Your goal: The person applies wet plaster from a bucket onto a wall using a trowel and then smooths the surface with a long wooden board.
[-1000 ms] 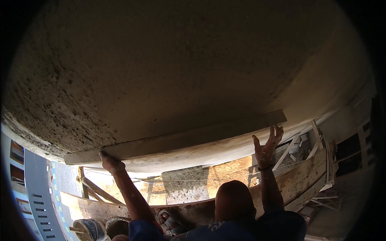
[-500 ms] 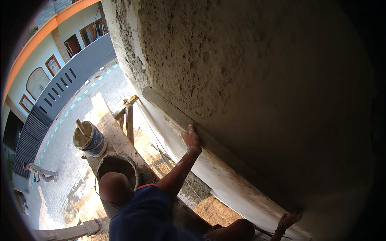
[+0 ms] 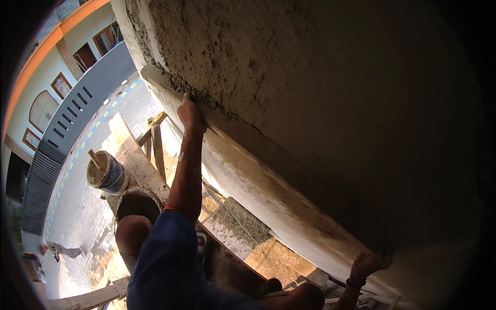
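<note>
A long straight screed board (image 3: 235,132) lies slantwise against a plastered wall (image 3: 289,77). My left hand (image 3: 191,114) grips it toward its far upper end, with the arm stretched out and a finger along the upper edge. At the lower right, my right hand (image 3: 371,264) is closed around the board's other end, in deep shade. A ridge of wet mortar (image 3: 206,101) sits along the upper edge near my left hand. Above it the plaster is rough and pitted; toward the right it looks smoother, though dark.
A bucket (image 3: 114,178) with a stick in it and a mortar-crusted tub (image 3: 137,204) stand on scaffold planks (image 3: 142,160) to my left. Beside them rises a wooden post (image 3: 157,150). Far below, a person (image 3: 62,250) is on the paved ground near a grey wall (image 3: 77,106).
The board has moved up the wall, its far end most, and mortar has gathered on its upper edge. My left arm has reached farther up; my right hand has risen slightly.
</note>
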Tool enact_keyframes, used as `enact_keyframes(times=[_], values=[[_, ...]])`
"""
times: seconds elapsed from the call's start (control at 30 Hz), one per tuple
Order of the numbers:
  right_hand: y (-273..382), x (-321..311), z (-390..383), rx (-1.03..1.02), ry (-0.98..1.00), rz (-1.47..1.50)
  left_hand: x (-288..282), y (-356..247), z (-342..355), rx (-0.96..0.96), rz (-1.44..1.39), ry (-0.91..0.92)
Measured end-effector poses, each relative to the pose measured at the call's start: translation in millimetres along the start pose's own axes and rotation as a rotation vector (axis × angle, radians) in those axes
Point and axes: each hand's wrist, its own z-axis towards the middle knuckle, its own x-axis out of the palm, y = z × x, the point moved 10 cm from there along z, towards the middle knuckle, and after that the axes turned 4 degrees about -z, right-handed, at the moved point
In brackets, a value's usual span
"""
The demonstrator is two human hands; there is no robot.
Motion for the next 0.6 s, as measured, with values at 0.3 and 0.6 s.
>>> enact_keyframes(times=[0.3, 0.6], values=[[-62.4, -11.0, -29.7, -0.162, -0.090, -0.150, -8.4, 58.1, -136.9, -0.079, 0.017, -0.123], [-55.8, -14.9, -14.6, -0.060, -0.149, -0.055, 22.5, 0.9, -79.2, 0.018, -0.110, 0.081]])
